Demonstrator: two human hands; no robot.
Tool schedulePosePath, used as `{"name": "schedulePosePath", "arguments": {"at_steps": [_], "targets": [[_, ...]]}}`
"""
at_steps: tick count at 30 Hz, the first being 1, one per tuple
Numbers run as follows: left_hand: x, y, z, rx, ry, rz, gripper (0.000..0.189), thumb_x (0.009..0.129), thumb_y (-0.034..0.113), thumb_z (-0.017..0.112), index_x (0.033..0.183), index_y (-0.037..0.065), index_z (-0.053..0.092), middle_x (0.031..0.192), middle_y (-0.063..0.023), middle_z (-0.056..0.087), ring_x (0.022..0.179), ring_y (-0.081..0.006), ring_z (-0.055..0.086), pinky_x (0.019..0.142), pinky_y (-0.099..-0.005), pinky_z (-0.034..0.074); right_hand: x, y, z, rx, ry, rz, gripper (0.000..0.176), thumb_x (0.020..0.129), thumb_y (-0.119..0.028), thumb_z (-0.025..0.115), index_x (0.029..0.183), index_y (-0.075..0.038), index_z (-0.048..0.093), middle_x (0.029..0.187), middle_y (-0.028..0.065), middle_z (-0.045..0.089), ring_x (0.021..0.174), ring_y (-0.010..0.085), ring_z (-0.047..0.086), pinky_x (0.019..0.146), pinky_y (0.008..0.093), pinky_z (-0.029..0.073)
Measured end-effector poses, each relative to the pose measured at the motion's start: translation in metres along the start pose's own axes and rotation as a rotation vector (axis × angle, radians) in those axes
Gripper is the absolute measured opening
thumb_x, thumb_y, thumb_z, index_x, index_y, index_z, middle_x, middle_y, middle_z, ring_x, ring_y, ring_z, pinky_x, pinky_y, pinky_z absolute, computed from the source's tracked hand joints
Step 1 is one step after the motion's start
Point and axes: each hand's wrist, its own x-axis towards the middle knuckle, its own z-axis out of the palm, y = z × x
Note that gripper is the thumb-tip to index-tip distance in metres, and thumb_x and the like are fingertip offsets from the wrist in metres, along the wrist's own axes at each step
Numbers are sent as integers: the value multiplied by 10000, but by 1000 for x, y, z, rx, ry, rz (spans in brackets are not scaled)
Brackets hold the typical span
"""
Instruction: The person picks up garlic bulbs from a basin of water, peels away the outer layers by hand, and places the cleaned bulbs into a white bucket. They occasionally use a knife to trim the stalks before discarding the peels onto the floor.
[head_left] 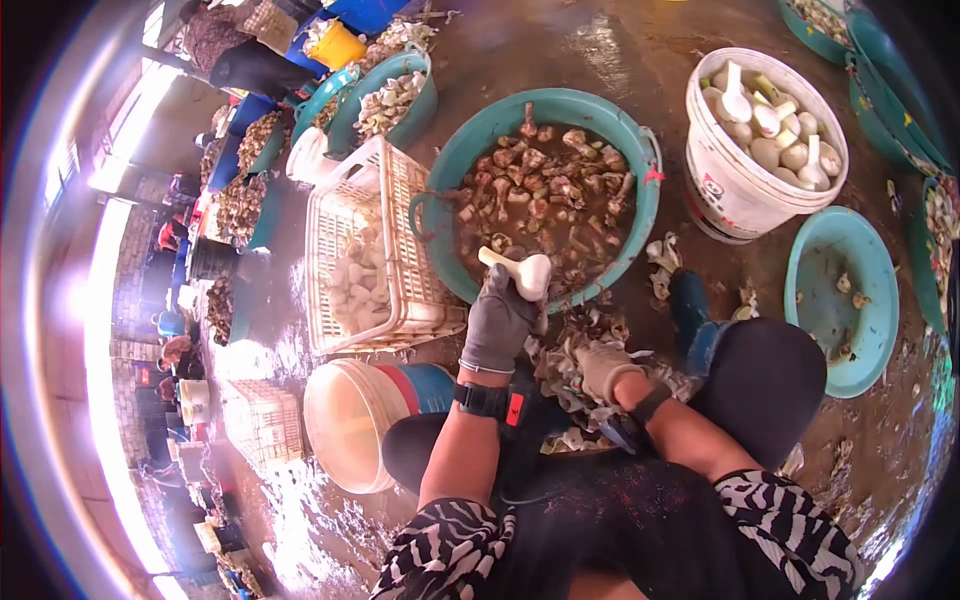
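Note:
My left hand [499, 322], in a grey glove, is closed around a peeled white garlic bulb [533, 276] whose short stem points up and left. It is held over the near rim of a green tub [640, 250]. In that tub, unpeeled garlic bulbs [540, 185] lie in brown water. My right hand [606, 370], in a pale dirty glove, is lower and to the right, above loose garlic skins [565, 375]. Its fingers are curled downward, and I cannot make out what is in them.
A white bucket [715, 200] of peeled bulbs stands right, near a green basin [860, 375] holding a few scraps. On the left are a plastic crate [320, 290] of garlic and a tipped bucket [345, 425]. A person [235, 50] stands among tubs at the upper left.

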Motion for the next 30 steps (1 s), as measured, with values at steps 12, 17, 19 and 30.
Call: {"name": "schedulePosePath", "arguments": {"at_steps": [12, 17, 19, 30], "targets": [[42, -33, -40, 87, 43, -87, 420, 990, 346, 359, 1200, 9, 495, 1149, -106, 575, 1049, -222, 552, 924, -317, 444, 49, -12, -26, 1530, 320, -104, 335, 669, -3, 555, 1001, 26, 587, 792, 13, 541, 712, 122, 521, 639, 241, 432], [52, 19, -75, 109, 229, 162, 392, 962, 350, 440, 1141, 9, 516, 1071, -122, 598, 945, -236, 593, 841, -375, 493, 34, -17, -22, 1593, -260, -164, 164, 791, -104, 552, 897, -13, 637, 745, 6, 582, 683, 107, 553, 605, 261, 446], [46, 71, -65, 57, 342, 391, 499, 912, 455, 493, 1133, 9, 516, 1010, -129, 604, 898, -233, 597, 795, -348, 508, 20, -19, -42, 1165, -274, -84, 173, 799, -162, 568, 859, -23, 652, 731, 44, 623, 671, 150, 594, 611, 299, 465], [204, -53, -97, 2059, 238, -222, 447, 780, 385, 641, 1041, 22, 642, 1001, -193, 660, 948, -344, 627, 814, -388, 489, 36, 0, -30, 541, 118, 70, 507, 662, -118, 635, 1154, -38, 542, 958, 223, 629, 925, 403, 592, 787, 439, 464]]}}
